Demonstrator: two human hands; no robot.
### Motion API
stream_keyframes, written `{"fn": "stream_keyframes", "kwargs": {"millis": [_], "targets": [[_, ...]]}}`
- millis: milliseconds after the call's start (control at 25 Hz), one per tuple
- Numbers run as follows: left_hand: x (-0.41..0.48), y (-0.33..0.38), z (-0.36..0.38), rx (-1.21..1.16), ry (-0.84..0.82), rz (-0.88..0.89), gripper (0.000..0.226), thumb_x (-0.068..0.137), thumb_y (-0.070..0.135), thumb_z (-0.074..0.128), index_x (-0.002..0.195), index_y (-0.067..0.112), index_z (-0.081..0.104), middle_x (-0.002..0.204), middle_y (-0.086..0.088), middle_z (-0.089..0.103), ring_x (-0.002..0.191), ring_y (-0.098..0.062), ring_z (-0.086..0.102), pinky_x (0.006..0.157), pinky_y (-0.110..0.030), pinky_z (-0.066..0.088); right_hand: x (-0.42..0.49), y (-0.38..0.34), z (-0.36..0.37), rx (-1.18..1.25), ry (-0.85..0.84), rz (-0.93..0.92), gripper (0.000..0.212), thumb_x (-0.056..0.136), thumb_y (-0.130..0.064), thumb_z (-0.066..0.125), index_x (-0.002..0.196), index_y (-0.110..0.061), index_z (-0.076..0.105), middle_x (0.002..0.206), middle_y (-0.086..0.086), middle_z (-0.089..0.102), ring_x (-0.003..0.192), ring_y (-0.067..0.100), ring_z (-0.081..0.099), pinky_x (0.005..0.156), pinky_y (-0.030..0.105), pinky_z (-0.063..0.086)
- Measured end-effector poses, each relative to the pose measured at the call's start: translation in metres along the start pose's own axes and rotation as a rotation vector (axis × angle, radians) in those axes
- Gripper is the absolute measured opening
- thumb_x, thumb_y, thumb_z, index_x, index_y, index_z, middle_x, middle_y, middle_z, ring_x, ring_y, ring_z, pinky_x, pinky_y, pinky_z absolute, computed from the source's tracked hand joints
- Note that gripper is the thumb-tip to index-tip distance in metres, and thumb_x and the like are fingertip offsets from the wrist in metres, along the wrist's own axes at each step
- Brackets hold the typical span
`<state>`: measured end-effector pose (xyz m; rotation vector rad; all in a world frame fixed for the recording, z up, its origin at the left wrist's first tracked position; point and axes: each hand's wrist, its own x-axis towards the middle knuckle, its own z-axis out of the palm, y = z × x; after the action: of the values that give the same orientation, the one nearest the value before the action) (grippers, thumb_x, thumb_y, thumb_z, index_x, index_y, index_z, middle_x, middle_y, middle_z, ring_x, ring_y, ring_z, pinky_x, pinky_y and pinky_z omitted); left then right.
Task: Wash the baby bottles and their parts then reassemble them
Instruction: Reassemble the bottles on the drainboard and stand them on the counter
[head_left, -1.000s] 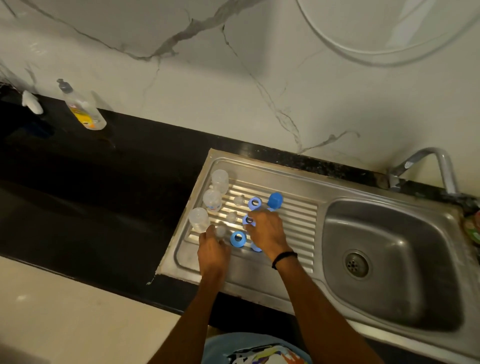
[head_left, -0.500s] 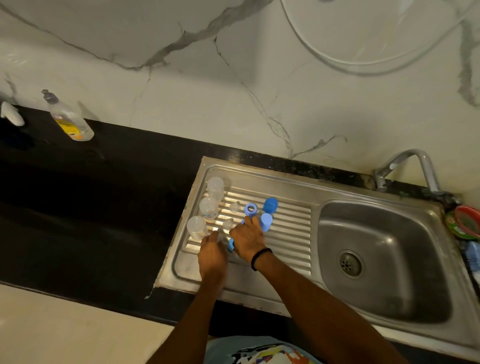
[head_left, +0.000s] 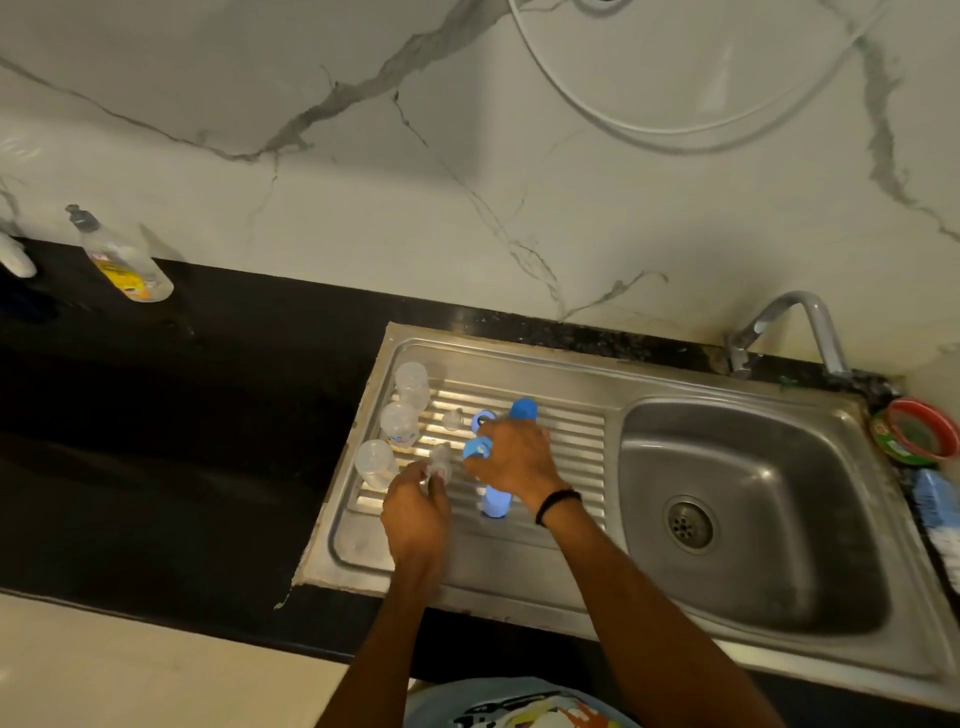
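Nearest, the left hand (head_left: 415, 512) is over the front of the ribbed drainboard (head_left: 569, 441). Its grip is narrow, the fingertips pinching a clear nipple (head_left: 440, 461) just above the ribs. Just beside it is the right hand (head_left: 517, 460), with a black band at the wrist. Its grip curls round a blue ring (head_left: 478, 448) that shows at the fingertips, close to the nipple but not joined to it. A pale blue cap (head_left: 496, 503) lies on the ribs, partly hidden under that hand. Along the drainboard's left edge stand three clear bottles in a row: the near bottle (head_left: 375, 463), the middle bottle (head_left: 399, 423) and the far bottle (head_left: 412, 379). Between that row and the right hand sits a loose nipple (head_left: 453, 418). A second blue ring (head_left: 483, 417) lies just behind the fingers, and a darker blue cap (head_left: 523, 409) is beside it. To the right is the sink basin (head_left: 779, 571) with its drain (head_left: 688, 526). A red-rimmed bowl (head_left: 914, 431) sits on the black table (head_left: 208, 415) at the far right. Farther back the tap (head_left: 810, 322) rises at the marble wall, and well to the left a soap bottle (head_left: 124, 265) stands against it.
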<state>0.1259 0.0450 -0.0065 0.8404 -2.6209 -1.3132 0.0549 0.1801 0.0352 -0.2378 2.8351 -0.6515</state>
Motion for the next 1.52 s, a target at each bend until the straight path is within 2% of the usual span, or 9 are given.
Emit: {"fn": "stream_keyframes", "kwargs": {"millis": [320,680,800,880,1080,1200,1280,1400,1520], "targets": [[-0.012,0.073,0.030,-0.291,-0.200,0.057,0.010,0.092,0.022,0.071,0.084,0.017,0.072,0.078,0.001,0.073,0.078,-0.023,0.070,0.075,-0.037,0.055,-0.041,0.095,-0.070,1.104,0.082,0.394,0.026,0.092,-0.015,0.066,0.118,-0.015,0.067,0.105,0.015,0.067,0.089,0.019,0.068,0.083,0.036,0.060],[-0.032,0.162,0.033,-0.946,-0.803,-0.397,0.014,0.090,0.007,0.059,0.097,0.008,0.071,0.087,-0.008,0.068,0.073,-0.014,0.064,0.063,-0.016,0.054,-0.095,0.154,-0.150,1.852,-0.061,0.095,0.029,0.097,-0.016,0.052,0.124,-0.010,0.061,0.120,0.015,0.064,0.090,0.025,0.066,0.075,0.029,0.058],[-0.051,0.149,0.063,0.223,-0.369,0.090,0.015,0.093,0.014,0.060,0.092,0.010,0.075,0.088,-0.008,0.070,0.088,-0.024,0.065,0.065,-0.022,0.047,-0.090,0.175,-0.121,1.128,-0.032,0.516,0.009,0.090,-0.020,0.067,0.096,-0.012,0.066,0.096,0.011,0.066,0.094,0.028,0.066,0.067,0.028,0.052],[-0.067,0.145,0.071,0.118,-0.343,0.076,0.016,0.092,0.017,0.065,0.085,0.009,0.076,0.086,-0.009,0.073,0.090,-0.027,0.069,0.068,-0.025,0.047,-0.097,0.188,-0.078,0.736,-0.058,0.690,0.017,0.082,-0.022,0.077,0.075,-0.014,0.063,0.080,0.009,0.061,0.084,0.023,0.065,0.066,0.030,0.052],[-0.056,0.157,0.064,-0.539,-0.665,-0.379,0.009,0.094,0.013,0.066,0.092,0.015,0.074,0.078,0.001,0.069,0.073,-0.014,0.063,0.061,-0.017,0.048,-0.091,0.178,-0.113,1.415,-0.143,0.458,0.035,0.085,-0.024,0.077,0.116,-0.010,0.069,0.103,0.008,0.073,0.088,0.020,0.071,0.071,0.027,0.058],[-0.054,0.150,0.067,0.016,-0.348,-0.145,0.012,0.093,0.018,0.065,0.087,0.013,0.075,0.078,0.000,0.067,0.076,-0.019,0.064,0.064,-0.024,0.045,-0.083,0.175,-0.108,1.209,-0.074,0.597,0.023,0.083,-0.022,0.076,0.104,-0.013,0.073,0.091,0.007,0.070,0.078,0.018,0.067,0.067,0.027,0.058],[-0.057,0.150,0.064,0.004,-0.519,-0.069,0.007,0.092,0.011,0.068,0.090,0.011,0.075,0.076,0.001,0.066,0.066,-0.010,0.062,0.065,-0.027,0.043,-0.082,0.184,-0.089,0.926,0.027,0.681,0.022,0.078,-0.020,0.077,0.098,-0.011,0.072,0.083,0.007,0.067,0.076,0.019,0.066,0.063,0.026,0.054],[-0.055,0.154,0.057,-0.196,-0.808,-0.229,0.006,0.092,0.005,0.066,0.094,0.010,0.070,0.086,-0.005,0.067,0.078,-0.016,0.064,0.062,-0.025,0.050,-0.086,0.173,-0.092,1.331,-0.188,0.602,0.027,0.088,-0.026,0.073,0.110,-0.010,0.070,0.097,0.010,0.071,0.080,0.020,0.069,0.065,0.027,0.058],[-0.053,0.143,0.061,0.356,-0.482,-0.176,0.029,0.091,0.000,0.056,0.067,0.016,0.054,0.078,-0.005,0.059,0.084,-0.022,0.060,0.070,-0.033,0.052,-0.078,0.175,-0.070,0.869,-0.040,0.734,0.019,0.080,-0.023,0.076,0.090,-0.008,0.071,0.090,0.014,0.069,0.080,0.023,0.067,0.066,0.028,0.055]]}}
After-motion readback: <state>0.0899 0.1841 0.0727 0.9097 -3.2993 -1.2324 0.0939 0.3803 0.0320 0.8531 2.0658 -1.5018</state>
